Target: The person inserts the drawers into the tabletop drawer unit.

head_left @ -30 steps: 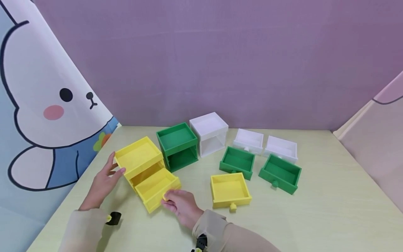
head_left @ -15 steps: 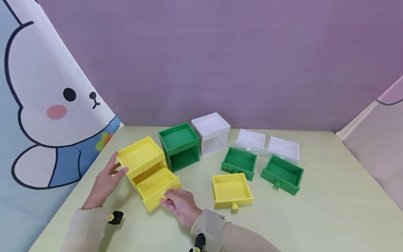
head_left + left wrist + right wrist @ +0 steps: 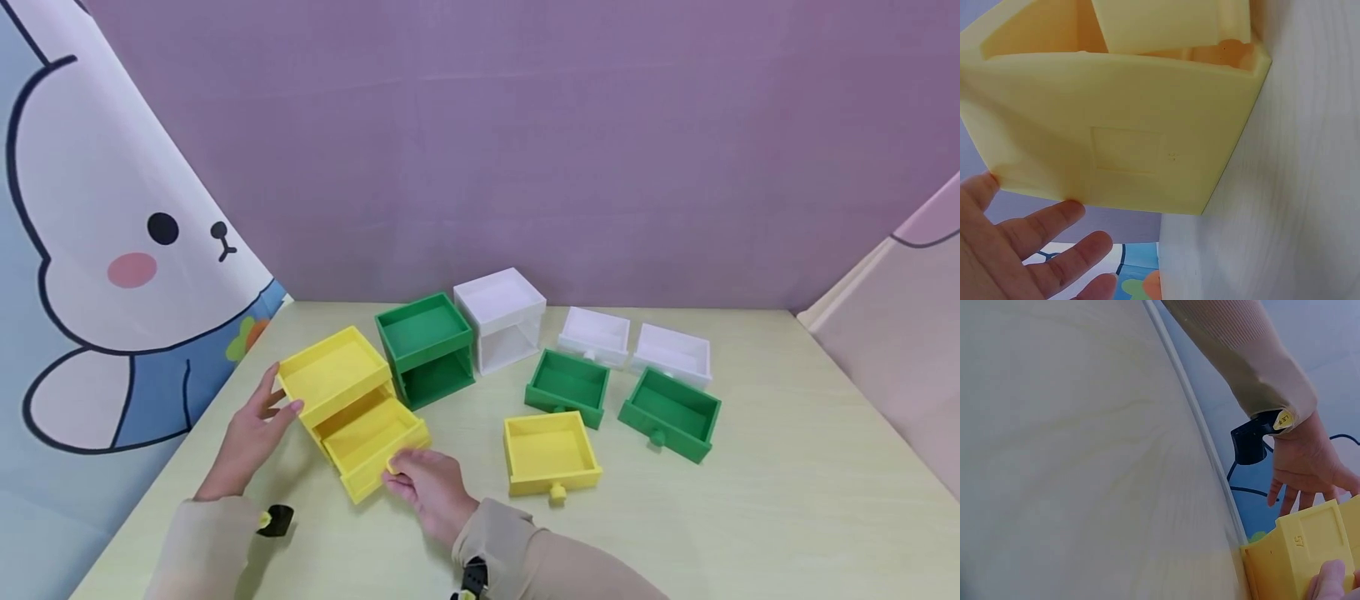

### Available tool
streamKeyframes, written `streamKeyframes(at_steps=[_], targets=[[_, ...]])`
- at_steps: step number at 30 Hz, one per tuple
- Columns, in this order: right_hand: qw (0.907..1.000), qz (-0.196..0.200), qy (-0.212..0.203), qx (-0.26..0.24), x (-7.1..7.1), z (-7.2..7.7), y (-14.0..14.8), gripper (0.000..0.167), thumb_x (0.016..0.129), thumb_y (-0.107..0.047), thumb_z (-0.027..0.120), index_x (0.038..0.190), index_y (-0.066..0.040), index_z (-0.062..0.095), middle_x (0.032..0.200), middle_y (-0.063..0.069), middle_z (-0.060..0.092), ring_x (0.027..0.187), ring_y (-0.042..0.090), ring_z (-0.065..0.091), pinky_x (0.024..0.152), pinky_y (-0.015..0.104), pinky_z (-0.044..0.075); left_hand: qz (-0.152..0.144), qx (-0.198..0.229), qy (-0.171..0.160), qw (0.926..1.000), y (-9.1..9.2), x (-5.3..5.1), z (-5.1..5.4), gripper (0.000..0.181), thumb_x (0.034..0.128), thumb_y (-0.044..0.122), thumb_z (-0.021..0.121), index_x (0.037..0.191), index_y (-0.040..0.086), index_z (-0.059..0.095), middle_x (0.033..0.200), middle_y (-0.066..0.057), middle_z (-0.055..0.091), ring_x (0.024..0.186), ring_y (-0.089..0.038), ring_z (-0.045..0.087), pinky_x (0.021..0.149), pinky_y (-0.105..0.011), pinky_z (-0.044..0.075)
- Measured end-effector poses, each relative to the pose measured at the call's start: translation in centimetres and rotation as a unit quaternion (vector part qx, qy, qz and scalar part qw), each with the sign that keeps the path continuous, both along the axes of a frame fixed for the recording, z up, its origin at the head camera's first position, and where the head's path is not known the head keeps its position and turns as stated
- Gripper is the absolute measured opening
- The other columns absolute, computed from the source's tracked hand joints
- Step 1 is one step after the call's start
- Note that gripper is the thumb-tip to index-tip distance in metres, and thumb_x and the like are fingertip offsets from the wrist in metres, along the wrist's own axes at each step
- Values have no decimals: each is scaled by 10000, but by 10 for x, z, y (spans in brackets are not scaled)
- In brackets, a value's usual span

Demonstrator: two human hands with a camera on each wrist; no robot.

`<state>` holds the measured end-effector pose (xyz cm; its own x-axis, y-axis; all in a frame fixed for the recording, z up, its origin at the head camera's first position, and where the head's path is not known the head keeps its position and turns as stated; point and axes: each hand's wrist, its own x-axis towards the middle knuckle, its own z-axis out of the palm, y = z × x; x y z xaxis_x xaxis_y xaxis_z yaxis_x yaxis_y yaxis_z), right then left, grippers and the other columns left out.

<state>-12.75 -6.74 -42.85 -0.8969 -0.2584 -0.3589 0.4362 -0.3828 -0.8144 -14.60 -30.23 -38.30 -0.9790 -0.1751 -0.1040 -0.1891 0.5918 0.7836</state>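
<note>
A yellow cabinet (image 3: pixel 333 371) stands at the left of the table, with a yellow drawer (image 3: pixel 375 437) part-way out of its front. My left hand (image 3: pixel 251 433) touches the cabinet's left side and back edge with spread fingers; in the left wrist view some fingertips (image 3: pixel 1072 209) meet the edge while others are off it. At the drawer's front, my right hand (image 3: pixel 435 492) pinches the knob, which the fingers mostly hide. The right wrist view has the right thumb (image 3: pixel 1330 578) against the drawer front (image 3: pixel 1310 540). A second yellow drawer (image 3: pixel 550 450) lies right of my right hand.
Behind stand a green cabinet (image 3: pixel 425 342) and a white cabinet (image 3: pixel 500 312), both with open fronts. Two green drawers (image 3: pixel 567 383) and two white drawers (image 3: pixel 595 333) lie to the right. A purple cloth (image 3: pixel 525 150) hangs behind the table (image 3: pixel 787 467).
The yellow drawer has slid very slightly inward with my right hand on its knob. My left hand keeps its place on the cabinet. The head view has shifted a little.
</note>
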Motion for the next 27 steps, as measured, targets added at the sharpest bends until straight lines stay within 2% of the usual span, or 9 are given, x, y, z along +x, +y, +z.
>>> streamKeyframes(at_steps=[8,17,23,27], targets=[[9999,-51,94,-91,0,2,-4,122,836,73,611,957,78,626,796,75,607,725,122,623,769,284,538,14,19,43,10000,-1,-1,-1,833,965,519,468,1527,252,-85,1500,-325,213,1271,-482,318,980,-604,358],[9999,105,57,-5,-4,2,-6,105,834,69,618,937,61,638,807,92,609,740,136,627,780,291,537,3,42,146,9999,-1,-1,-1,820,972,498,468,1529,246,-78,1501,-325,212,1266,-485,318,969,-602,370],[9996,215,-53,-162,-7,2,-2,118,857,57,624,974,43,629,833,89,613,761,137,628,785,263,530,17,49,193,9998,-1,-2,-1,809,980,478,465,1534,229,-70,1495,-332,217,1264,-493,320,974,-607,361],[9993,283,-170,-192,-8,1,1,141,871,49,622,1011,40,618,865,90,620,788,142,638,799,263,526,57,81,92,9999,0,-3,-1,799,984,486,445,1528,236,-86,1500,-331,202,1266,-499,310,978,-609,356]])
